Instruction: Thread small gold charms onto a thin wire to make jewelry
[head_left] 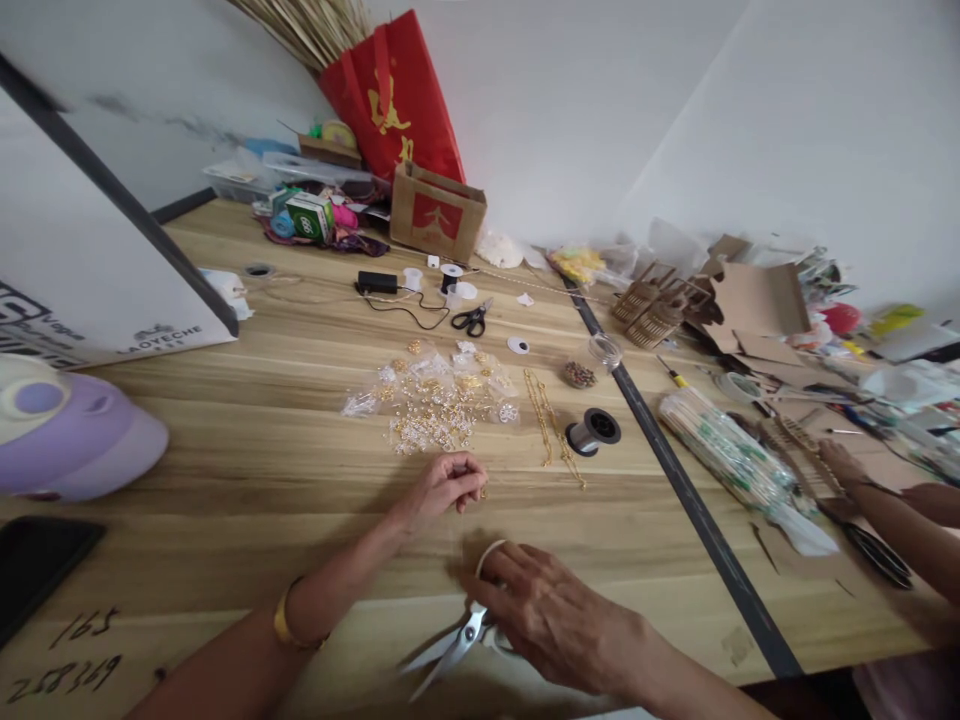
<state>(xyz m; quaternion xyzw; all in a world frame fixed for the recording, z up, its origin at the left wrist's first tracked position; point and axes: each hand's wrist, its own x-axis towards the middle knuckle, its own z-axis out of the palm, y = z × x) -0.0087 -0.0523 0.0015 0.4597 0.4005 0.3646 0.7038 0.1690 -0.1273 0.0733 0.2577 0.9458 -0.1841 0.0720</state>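
My right hand point(559, 615) is wrapped around the handles of a pair of scissors point(469, 635). Their blades point down and left, slightly apart, over the near part of the table. My left hand point(446, 482) is closed in a pinch just beyond them; a tiny gold bit shows by its fingertips, but what the fingers hold is too small to make out. Right beyond that hand lies a spread of clear and gold beads point(431, 415) with small plastic bags point(480, 375). Gold chains point(541, 415) and a spool of silver wire point(594, 432) lie to the right.
Black-handled scissors point(471, 318) and a black adapter point(377, 282) lie farther back. A purple-and-white appliance point(82, 430) and a dark phone point(37, 560) are at left. Across the black strip point(682, 490), another person's hand point(841, 465) is near packaged sticks point(724, 450).
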